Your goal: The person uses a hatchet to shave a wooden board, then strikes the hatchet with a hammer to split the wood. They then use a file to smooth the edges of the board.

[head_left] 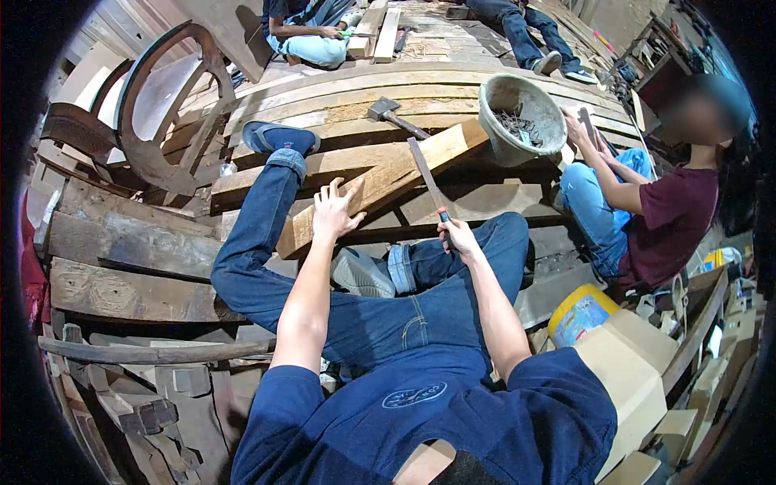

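A thick squared wooden beam [388,182] lies slantwise before my legs, its far end close to the bucket. My left hand [334,212] rests on the near part of this beam with its fingers spread. In my right hand [459,237] is a long, flat-bladed, file-like hand tool [426,174] with an orange and dark handle. My fingers wrap round the handle. Its blade points up and away, overlapping the beam in this view. Past the beam, a hammer [394,115] with a blocky head lies on the planks.
A grey bucket [525,149] with thin scraps inside stands near the beam's far end. On the right sits a person [675,202] holding a tool. Two more people are at the back. A curved wooden frame [206,105] stands left; a yellow tub [584,314] is at my right.
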`<control>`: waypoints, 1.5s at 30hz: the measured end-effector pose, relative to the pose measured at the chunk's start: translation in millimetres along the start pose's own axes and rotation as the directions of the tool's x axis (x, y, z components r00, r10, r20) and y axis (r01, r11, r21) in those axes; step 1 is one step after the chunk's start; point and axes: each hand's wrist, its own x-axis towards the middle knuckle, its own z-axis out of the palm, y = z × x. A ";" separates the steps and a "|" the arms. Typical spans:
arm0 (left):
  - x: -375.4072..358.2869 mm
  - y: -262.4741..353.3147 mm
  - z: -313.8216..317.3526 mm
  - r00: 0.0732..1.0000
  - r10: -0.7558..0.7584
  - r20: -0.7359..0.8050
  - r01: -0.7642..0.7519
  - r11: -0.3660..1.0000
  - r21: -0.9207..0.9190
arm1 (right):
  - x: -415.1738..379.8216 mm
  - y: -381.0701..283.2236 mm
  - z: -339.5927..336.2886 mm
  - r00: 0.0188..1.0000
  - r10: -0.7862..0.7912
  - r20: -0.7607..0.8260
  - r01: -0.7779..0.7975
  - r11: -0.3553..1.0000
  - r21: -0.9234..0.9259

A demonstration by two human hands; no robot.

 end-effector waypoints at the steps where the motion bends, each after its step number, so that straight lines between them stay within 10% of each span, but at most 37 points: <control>1: 0.0 0.1 -0.3 1.000 0.009 -0.019 -0.009 1.000 0.001 | -0.9 -1.1 0.4 1.000 0.004 -0.003 -0.004 1.000 -0.001; 29: -1.9 1.8 2.0 0.999 0.033 0.020 -0.034 0.995 0.097 | -1.4 -0.3 1.0 1.000 0.013 -0.019 -0.015 0.997 -0.081; 36: 48.8 86.8 5.7 0.973 0.158 -0.168 -0.179 0.976 -0.122 | 0.2 4.6 5.0 0.998 0.009 -0.062 -0.022 0.977 -0.210; 45: 156.5 184.7 67.4 0.977 0.213 0.009 -0.213 0.977 -0.004 | 26.6 36.7 -9.2 0.988 -0.001 -0.151 -0.047 0.948 -0.314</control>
